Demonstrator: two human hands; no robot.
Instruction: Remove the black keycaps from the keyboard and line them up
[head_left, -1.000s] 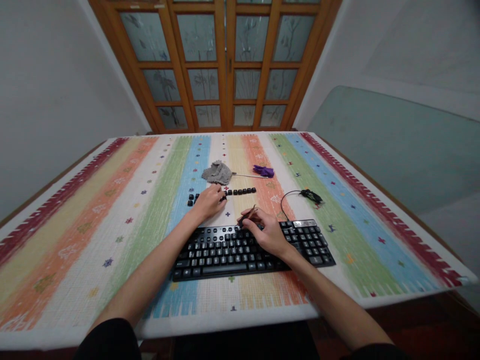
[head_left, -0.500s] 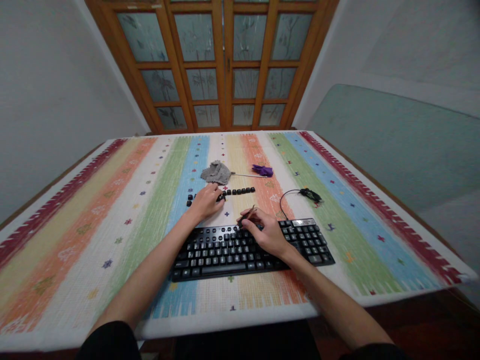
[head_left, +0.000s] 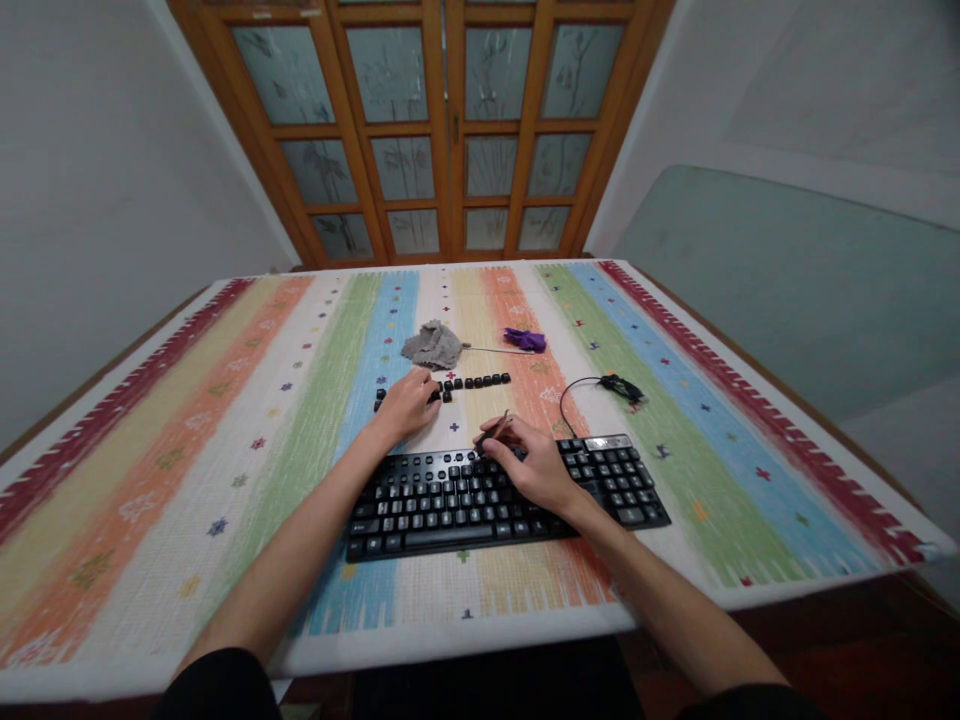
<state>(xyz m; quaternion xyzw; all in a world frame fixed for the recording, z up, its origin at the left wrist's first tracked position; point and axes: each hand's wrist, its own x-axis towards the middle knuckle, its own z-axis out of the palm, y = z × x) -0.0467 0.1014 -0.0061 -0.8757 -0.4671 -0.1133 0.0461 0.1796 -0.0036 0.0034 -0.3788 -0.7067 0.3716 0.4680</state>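
Observation:
A black keyboard lies on the table, with bare spots along its top row where keycaps are off. My right hand rests over its upper middle, fingers pinched on a small dark tool with a thin brownish end; the kind of tool is not clear. Beyond the keyboard, my left hand reaches to loose black keycaps laid out in rows. Its fingers are bent together at a dark keycap, partly covered by the fingertips. Another keycap sits just right of them.
A crumpled grey cloth lies behind the keycaps. A thin metal rod runs from it to a purple cloth-like bundle. The keyboard's bundled cable lies at right. A striped cloth covers the table.
My left hand has shifted slightly left, and a keycap that was at its fingertips now shows uncovered. My right hand has stayed nearly still with its tool.

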